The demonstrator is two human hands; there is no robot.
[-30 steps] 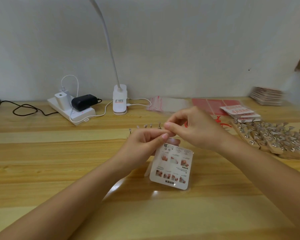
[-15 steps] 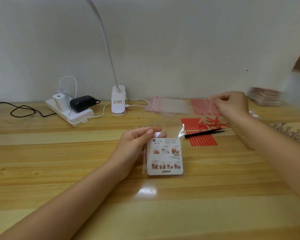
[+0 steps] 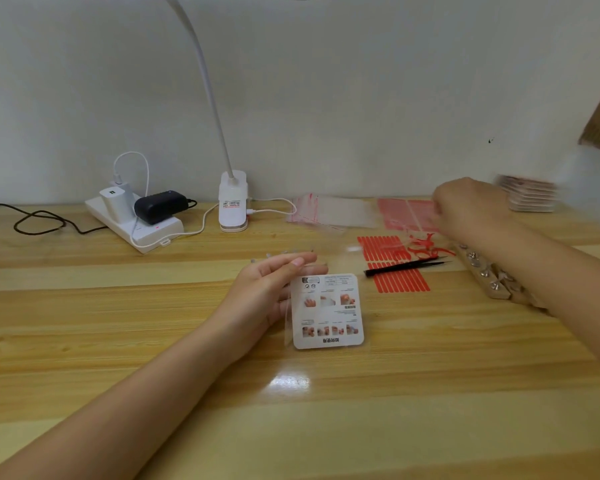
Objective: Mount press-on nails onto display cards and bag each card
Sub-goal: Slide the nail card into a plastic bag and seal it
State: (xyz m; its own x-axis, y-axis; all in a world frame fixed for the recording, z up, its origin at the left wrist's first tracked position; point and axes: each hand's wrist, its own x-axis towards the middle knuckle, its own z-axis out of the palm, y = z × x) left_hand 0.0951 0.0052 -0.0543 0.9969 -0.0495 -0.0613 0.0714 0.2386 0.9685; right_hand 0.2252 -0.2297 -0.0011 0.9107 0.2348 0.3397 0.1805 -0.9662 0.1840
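A white display card (image 3: 328,311), its printed instruction side up, sits inside a clear bag and hangs just above the wooden table (image 3: 326,427). My left hand (image 3: 271,292) pinches the bag at its top left corner between thumb and fingers. My right hand (image 3: 468,209) is far off at the back right, blurred, with curled fingers over pink-red sheets (image 3: 406,213). Whether it holds anything is hidden. Small clear nail tips (image 3: 281,252) lie just behind my left hand.
Black tweezers (image 3: 406,266) lie across a sheet of red strips (image 3: 388,251). A stack of clear bags (image 3: 333,211) is at the back centre. Wooden strips with mounted nails (image 3: 492,275) are under my right forearm. Behind stand a card stack (image 3: 530,195), lamp base (image 3: 232,202) and power strip (image 3: 132,220).
My right hand left the bag's top edge and swung to the back right over the red sheets. My left hand keeps hold of the bagged card, now lower and flatter.
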